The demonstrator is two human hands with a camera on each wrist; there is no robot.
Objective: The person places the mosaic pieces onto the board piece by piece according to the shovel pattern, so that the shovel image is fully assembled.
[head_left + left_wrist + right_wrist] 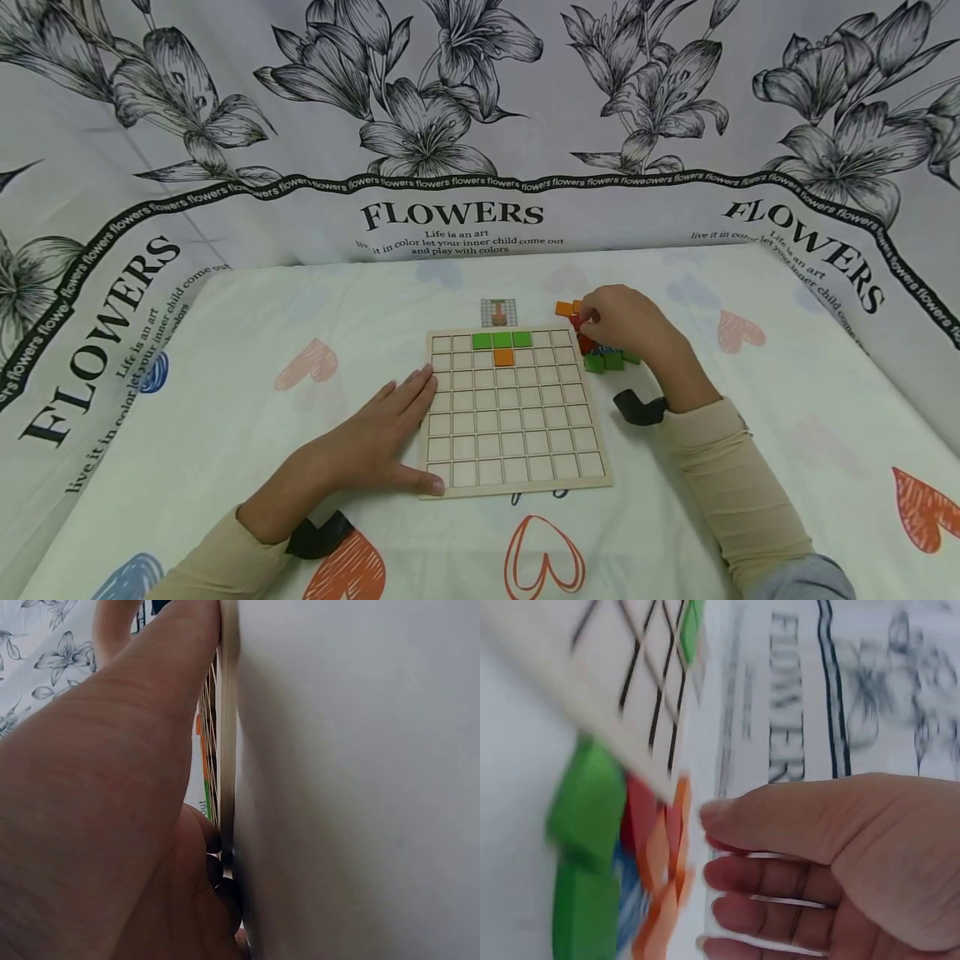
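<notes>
A square wooden grid board (pixel 512 421) lies flat on the cloth. Three green tiles (pixel 502 340) sit side by side in its far row, with one orange tile (pixel 503 357) below the middle one. My left hand (pixel 367 442) rests against the board's left edge, fingers extended, thumb at the near-left corner. Beyond the far-right corner, my right hand (pixel 630 321) hovers at a pile of loose green tiles (pixel 585 907), red tiles (pixel 585 342), orange tiles (pixel 656 922) and blue ones. In the right wrist view its thumb and fingers reach toward the pile, and no tile shows between them.
A small pattern card (pixel 498 312) with a gridded picture lies just past the board's far edge. White cloth with printed hearts (pixel 307 364) covers the surface. A flower-printed curtain (pixel 450 215) stands behind. Black straps (pixel 640 408) stick out at both wrists.
</notes>
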